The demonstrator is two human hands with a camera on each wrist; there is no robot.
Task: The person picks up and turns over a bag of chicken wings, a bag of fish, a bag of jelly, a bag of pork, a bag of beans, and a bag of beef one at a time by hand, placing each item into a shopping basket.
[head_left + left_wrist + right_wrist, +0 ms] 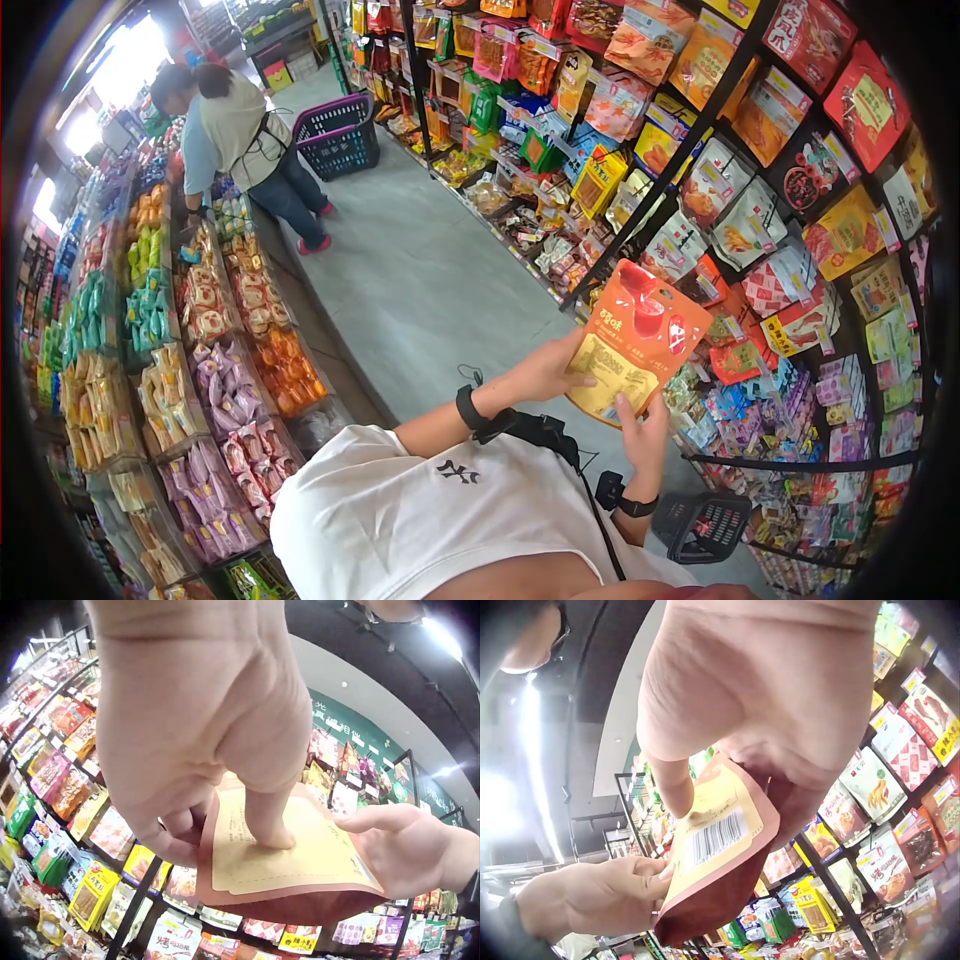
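Note:
An orange snack pouch (640, 335) with a hang hole and a pale yellow printed panel is held up between both hands. My left hand (548, 368) grips its left edge, thumb flat on the panel and fingers behind. At the lower right edge, my right hand (646, 436) pinches the pouch with its thumb in front. The left wrist view shows the left thumb (268, 821) pressing the panel's small print. In the right wrist view a barcode (716, 838) lies just below the right thumb (673, 787). The fingers behind the pouch are partly hidden.
Racks of hanging snack packets (720, 190) rise close on the right. Bins of wrapped snacks (200, 400) line the left. Another person (240, 140) stands at those bins, near a dark basket (338, 140) on the aisle floor (420, 260). A second basket (705, 525) is low at the right.

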